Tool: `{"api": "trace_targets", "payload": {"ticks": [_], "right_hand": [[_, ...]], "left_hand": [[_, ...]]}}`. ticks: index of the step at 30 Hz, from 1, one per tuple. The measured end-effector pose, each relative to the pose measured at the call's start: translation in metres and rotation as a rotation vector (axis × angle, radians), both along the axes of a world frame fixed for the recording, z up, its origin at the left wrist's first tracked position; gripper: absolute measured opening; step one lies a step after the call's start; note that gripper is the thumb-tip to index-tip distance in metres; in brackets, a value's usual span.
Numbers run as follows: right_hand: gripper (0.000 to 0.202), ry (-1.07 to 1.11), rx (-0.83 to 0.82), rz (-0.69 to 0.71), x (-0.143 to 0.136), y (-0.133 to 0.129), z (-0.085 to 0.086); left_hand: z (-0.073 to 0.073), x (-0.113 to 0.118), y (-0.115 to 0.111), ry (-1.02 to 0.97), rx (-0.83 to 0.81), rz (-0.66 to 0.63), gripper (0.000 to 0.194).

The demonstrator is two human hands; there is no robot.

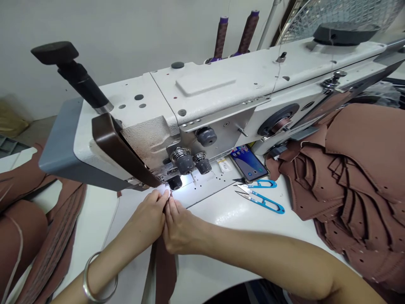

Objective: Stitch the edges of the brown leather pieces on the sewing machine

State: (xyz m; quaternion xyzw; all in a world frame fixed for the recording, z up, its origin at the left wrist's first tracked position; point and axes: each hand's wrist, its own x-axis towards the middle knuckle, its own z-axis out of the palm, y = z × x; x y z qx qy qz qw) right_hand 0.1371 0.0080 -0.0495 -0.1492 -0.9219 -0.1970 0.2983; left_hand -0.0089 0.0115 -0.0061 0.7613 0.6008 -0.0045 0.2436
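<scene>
Side by side, my two hands sit under the head of a white sewing machine (164,97). My left hand (150,215) is closed, its thumb and fingertips pinched close to the lit needle area. Against it lies my right hand (183,226), also closed, with fingers bent toward the same spot. Between them is a brown leather piece (166,270) that hangs down toward me over the table. Its far end is hidden by my fingers and the machine head. The needle itself does not show clearly.
Two blue-handled thread snips (265,202) and a phone (248,162) lie right of my hands. Stacked brown leather pieces (348,190) cover the right side. More leather pieces (60,236) lie at left. Thread cones (248,33) and a fan (341,17) stand behind.
</scene>
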Motion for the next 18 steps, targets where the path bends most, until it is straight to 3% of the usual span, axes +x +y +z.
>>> {"api": "trace_targets", "payload": {"ticks": [5, 11, 14, 18], "right_hand": [[0.023, -0.056, 0.047, 0.054, 0.003, 0.006, 0.006], [0.023, -0.009, 0.134, 0.014, 0.011, 0.02, 0.012], [0.023, -0.032, 0.163, 0.023, 0.015, 0.018, 0.016], [0.026, -0.063, 0.198, 0.079, 0.016, 0.005, 0.015]], "left_hand": [[-0.021, -0.012, 0.003, -0.049, 0.111, 0.023, 0.051], [-0.048, -0.031, 0.012, -0.106, 0.258, 0.031, 0.048], [-0.048, -0.036, 0.007, -0.132, 0.206, 0.02, 0.05], [-0.03, -0.027, -0.011, -0.081, 0.108, 0.042, 0.056]]}}
